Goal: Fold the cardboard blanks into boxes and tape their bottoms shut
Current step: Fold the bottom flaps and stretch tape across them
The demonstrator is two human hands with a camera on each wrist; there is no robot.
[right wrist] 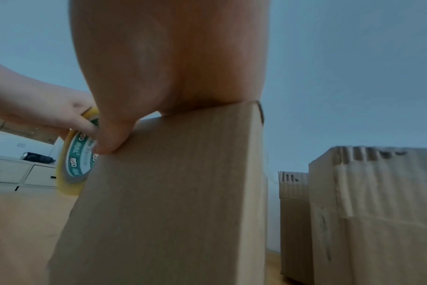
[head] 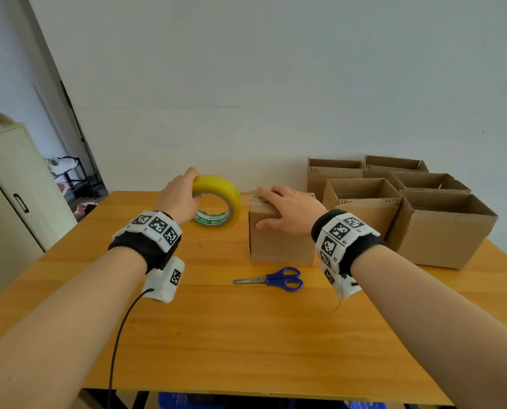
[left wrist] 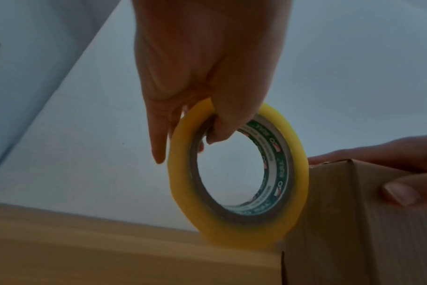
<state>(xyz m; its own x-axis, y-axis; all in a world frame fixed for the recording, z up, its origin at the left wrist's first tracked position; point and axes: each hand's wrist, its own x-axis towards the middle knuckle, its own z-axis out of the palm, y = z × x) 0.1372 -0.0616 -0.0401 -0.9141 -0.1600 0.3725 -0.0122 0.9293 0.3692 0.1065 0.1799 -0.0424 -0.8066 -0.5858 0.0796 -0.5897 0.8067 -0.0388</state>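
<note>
The box (head: 278, 234) is plain brown corrugated card, squarish, standing closed side up near the middle of the glossy orange wood table (head: 216, 335); the tape (head: 216, 202) is a thick ring of translucent yellow film on a core printed green and white, held on edge just left of the box, its lower rim close to the tabletop and perhaps touching it, though the wrist view is too blurred to settle that. The left hand (head: 181, 199) grips the ring from above, thumb hooked through the core and fingers curled over the outside; the right hand (head: 287, 211) lies flat on the box top with straight fingers, thumb pressed on the near face. Five open boxes (head: 441, 228) of the same fluted card cluster at the right; blue-handled steel scissors (head: 275, 279) lie closed before the box.
</note>
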